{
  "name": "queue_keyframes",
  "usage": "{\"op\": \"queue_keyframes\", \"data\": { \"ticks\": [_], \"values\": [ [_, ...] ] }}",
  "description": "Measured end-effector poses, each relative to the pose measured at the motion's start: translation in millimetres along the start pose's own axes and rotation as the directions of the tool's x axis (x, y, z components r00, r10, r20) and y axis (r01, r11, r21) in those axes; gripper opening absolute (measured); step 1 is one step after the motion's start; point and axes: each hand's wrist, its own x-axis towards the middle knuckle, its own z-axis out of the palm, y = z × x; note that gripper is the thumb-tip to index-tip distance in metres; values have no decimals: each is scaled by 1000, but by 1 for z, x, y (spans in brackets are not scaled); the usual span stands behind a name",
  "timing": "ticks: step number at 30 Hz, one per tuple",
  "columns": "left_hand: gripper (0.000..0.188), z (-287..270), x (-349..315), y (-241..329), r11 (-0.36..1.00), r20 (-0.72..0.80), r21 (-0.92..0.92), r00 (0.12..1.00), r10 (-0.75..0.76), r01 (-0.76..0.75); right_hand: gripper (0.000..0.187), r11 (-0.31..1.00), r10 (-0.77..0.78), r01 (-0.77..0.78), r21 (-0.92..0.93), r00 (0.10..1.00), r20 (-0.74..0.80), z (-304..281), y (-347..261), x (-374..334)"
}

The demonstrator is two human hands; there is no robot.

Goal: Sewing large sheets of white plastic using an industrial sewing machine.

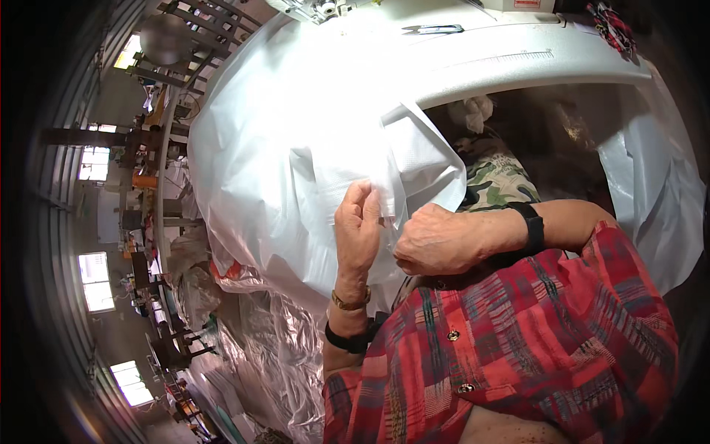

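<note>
A large white sheet, smooth and slightly shiny like plastic-coated cloth, spreads over the table and hangs down in folds towards my lap. My left hand has its thumb and fingers pinched together on the sheet's near edge. Close by on the right, my right hand is curled into a fist beside the same edge, back of the hand up. Its fingertips are hidden, so what it grips does not show. Between and beyond the hands, a folded flap of the sheet stands up.
A sewing machine stands at the far edge of the white table. Thread snips lie near it, and a ruler scale runs along the tabletop. Bundled plaid cloth sits far right. Clear plastic wrapping is heaped at left.
</note>
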Motion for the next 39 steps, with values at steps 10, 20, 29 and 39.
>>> {"op": "queue_keyframes", "data": {
  "ticks": [10,20,29,39],
  "values": [
    [20,-2,7,-14,991,-23,-16,991,-130,130,28,1000,-3,0,12,980,200,5,8,6],
    [21,-18,-2,5,980,-181,199,983,5,31,25,765,484,-644,-12,587,-649,10,84,-48],
    [13,1,3,25,909,-22,386,983,183,-161,17,840,260,-4,543,881,-395,-5,38,-30],
    [11,-5,1,9,981,19,176,996,83,-85,18,878,268,-66,475,889,-371,7,27,1]
  ]
}}
